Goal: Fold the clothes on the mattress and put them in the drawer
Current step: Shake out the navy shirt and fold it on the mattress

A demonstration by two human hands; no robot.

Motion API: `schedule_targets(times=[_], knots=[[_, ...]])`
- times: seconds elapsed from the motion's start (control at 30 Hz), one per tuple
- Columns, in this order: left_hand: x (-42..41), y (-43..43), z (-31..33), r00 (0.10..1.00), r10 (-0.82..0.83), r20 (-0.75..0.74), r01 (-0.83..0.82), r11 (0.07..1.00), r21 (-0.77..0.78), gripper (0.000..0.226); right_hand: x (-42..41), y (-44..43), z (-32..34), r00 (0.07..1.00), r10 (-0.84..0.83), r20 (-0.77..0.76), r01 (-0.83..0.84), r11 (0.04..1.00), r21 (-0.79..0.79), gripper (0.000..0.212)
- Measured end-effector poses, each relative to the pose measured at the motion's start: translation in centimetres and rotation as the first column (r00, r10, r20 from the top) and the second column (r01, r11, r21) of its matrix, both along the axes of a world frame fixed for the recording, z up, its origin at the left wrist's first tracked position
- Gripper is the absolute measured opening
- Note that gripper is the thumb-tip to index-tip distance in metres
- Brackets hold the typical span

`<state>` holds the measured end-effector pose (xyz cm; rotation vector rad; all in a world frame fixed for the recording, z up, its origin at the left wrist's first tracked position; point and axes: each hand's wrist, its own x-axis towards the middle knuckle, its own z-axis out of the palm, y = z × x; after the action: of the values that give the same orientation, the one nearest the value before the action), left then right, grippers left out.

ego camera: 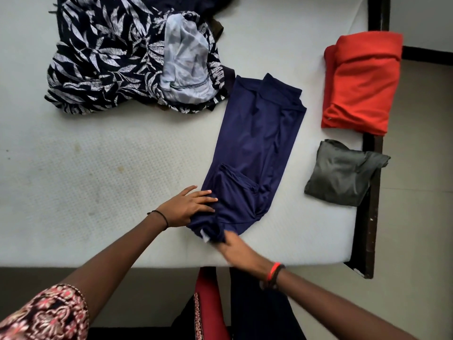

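The left hand (188, 206) lies flat with its fingers straight and close together, pressing on the near left edge of the navy garment (255, 143). The right hand (235, 246) is blurred. It meets the bunched near end of the same garment, where a small white label (205, 236) shows. Its fingers are lost in the folds, so I cannot tell whether they pinch the cloth or only touch it.

The navy garment, one piece, lies in a long strip at the centre of the white mattress (73, 168), running from the lower middle of the frame up toward the right. A smaller flap is folded over its lower part.

Two folded pieces sit at the right edge of the mattress: a red folded garment (360, 82) at upper right, and a grey folded garment (340, 173) below it, apart from it. Both overhang the dark bed frame (370, 217).

One unfolded heap lies at upper left: a dark leaf-print garment (110, 65) with a pale lining (183, 62) turned outward, its edge just beside the navy strip's far end.
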<state>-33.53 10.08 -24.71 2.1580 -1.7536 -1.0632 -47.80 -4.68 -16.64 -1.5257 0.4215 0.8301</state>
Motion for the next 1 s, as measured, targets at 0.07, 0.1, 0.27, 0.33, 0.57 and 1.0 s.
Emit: schedule_targets(times=[0.07, 0.1, 0.27, 0.33, 0.57, 1.0], knots=[[-0.6, 0.5, -0.2, 0.995, 0.095, 0.008, -0.094, 0.994, -0.062, 0.045, 1.8, -2.5, -1.6, 0.998, -0.050, -0.033, 0.049, 0.999, -0.013, 0.020], [-0.8, 0.5, 0.0, 0.987, 0.159, -0.029, -0.160, 0.987, -0.028, 0.048, 2.8, -3.9, -2.5, 0.996, -0.058, -0.063, 0.055, 0.998, -0.044, 0.033], [-1.7, 0.9, -0.1, 0.906, 0.407, -0.121, -0.377, 0.902, 0.210, 0.066, 6.9, -9.1, -4.9, 0.974, -0.160, -0.164, 0.164, 0.986, 0.014, 0.028], [-2.1, 1.2, -0.3, 0.821, 0.533, -0.203, -0.470, 0.834, 0.289, 0.058, 8.4, -10.3, -5.5, 0.958, -0.207, -0.196, 0.220, 0.974, 0.048, 0.024], [-2.0, 1.5, 0.6, 0.438, 0.816, -0.376, -0.714, 0.570, 0.407, 0.036, 10.2, -11.3, -7.0, 0.936, -0.273, -0.222, 0.281, 0.960, 0.003, 0.019], [-3.1, 1.8, -0.2, 0.948, 0.207, 0.240, -0.178, 0.974, -0.138, 0.069, 0.6, -1.2, -5.8, 0.835, 0.446, 0.321, 0.050, 0.520, -0.853, 0.082]])
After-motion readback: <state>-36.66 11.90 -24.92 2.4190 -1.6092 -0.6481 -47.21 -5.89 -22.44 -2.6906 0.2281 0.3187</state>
